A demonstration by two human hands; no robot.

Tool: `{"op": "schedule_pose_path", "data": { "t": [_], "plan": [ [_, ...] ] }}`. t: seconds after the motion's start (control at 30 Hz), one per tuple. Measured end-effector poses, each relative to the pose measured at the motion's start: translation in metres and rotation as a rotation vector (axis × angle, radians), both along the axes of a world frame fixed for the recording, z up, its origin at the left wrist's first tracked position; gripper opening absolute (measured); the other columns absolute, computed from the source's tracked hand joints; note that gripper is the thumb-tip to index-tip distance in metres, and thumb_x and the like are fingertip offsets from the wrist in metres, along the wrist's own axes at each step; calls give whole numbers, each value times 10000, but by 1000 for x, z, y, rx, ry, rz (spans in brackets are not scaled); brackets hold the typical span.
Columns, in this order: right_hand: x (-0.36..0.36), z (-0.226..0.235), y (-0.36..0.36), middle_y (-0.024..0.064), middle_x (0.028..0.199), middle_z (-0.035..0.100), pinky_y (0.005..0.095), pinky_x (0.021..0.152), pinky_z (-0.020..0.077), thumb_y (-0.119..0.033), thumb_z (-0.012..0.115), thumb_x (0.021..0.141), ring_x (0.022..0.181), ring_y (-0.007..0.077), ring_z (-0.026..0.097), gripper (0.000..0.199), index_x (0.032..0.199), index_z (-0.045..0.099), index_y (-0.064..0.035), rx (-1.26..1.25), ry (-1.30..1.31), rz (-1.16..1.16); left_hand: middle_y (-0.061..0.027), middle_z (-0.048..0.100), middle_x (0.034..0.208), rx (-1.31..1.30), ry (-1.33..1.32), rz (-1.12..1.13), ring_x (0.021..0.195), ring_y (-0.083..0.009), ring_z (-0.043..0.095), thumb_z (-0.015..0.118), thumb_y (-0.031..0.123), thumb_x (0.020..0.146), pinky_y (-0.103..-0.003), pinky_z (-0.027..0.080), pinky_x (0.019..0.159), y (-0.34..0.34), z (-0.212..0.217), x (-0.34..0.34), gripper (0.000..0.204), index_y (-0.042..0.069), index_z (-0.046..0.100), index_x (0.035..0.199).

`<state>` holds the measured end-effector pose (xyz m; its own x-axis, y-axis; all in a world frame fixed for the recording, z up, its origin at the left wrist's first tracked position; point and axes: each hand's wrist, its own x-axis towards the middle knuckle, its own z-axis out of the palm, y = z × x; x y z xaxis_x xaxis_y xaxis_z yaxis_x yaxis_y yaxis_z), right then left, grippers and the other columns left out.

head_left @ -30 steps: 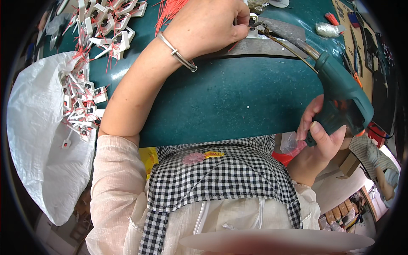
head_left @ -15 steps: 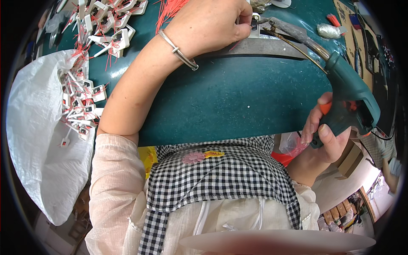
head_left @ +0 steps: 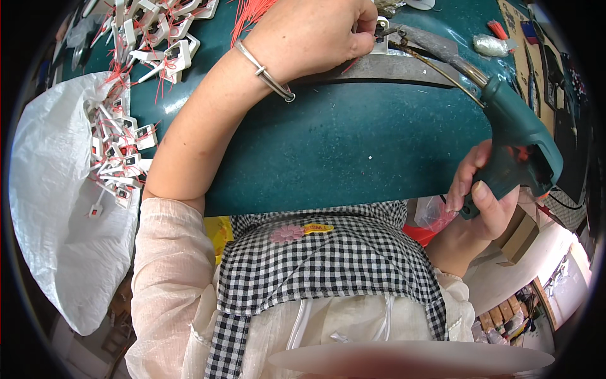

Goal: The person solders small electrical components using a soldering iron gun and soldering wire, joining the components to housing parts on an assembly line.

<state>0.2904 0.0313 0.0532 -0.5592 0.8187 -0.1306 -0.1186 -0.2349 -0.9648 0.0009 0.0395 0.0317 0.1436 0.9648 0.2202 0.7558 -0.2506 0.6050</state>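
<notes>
Gripping the green soldering gun [head_left: 521,136] in my curled right hand [head_left: 489,211], frame right, presumably so its tip reaches the white part [head_left: 381,33] at upper centre, I rest my left hand [head_left: 315,38] beside it, perhaps for steadiness; whether I pinch it, I cannot tell.

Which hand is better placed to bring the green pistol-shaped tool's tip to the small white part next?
Likely the right hand: it holds the tool, whose tip points toward the part. The left hand is beside the part, without the tool.
</notes>
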Motion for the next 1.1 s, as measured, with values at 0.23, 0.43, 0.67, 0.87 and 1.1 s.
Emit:
{"op": "schedule_pose_path", "data": {
  "t": [0.23, 0.43, 0.67, 0.87, 1.1],
  "plan": [
    [-2, 0, -1, 124, 672, 488, 235, 393, 456, -175, 668, 781, 449, 146, 509, 420, 1000, 391, 51, -3, -35, -9, -113, 625, 667, -80, 141, 73, 589, -255, 622, 630, 166, 737, -361, 510, 551, -3, -13, 1, 126, 51, 674, 763],
    [-4, 0, 3, 111, 657, 475, 235, 379, 452, -178, 644, 798, 434, 140, 485, 548, 1150, 360, 132, -28, 100, -32, -123, 622, 605, -41, 132, 65, 536, -241, 616, 626, 174, 731, -355, 507, 519, -5, -12, -1, 141, 49, 677, 770],
    [0, -1, 2, 115, 668, 478, 232, 376, 453, -167, 640, 800, 435, 142, 490, 549, 1161, 351, 129, -34, 95, 7, -124, 618, 595, -37, 109, 49, 523, -230, 611, 630, 164, 735, -345, 504, 506, -3, -13, 0, 131, 48, 680, 769],
    [-1, -6, 4, 119, 674, 484, 231, 378, 453, -169, 655, 790, 445, 142, 509, 481, 1087, 380, 91, -54, 72, 20, -122, 625, 607, -37, 123, 59, 528, -226, 615, 633, 162, 745, -337, 509, 509, -6, -13, -1, 129, 46, 681, 777],
    [1, 1, 1, 112, 663, 475, 233, 379, 455, -177, 644, 797, 444, 138, 501, 484, 1093, 380, 100, -41, 29, -27, -128, 623, 595, -26, 104, 46, 525, -221, 615, 630, 156, 757, -331, 515, 516, -4, -11, 1, 127, 42, 678, 789]
  ]
}}
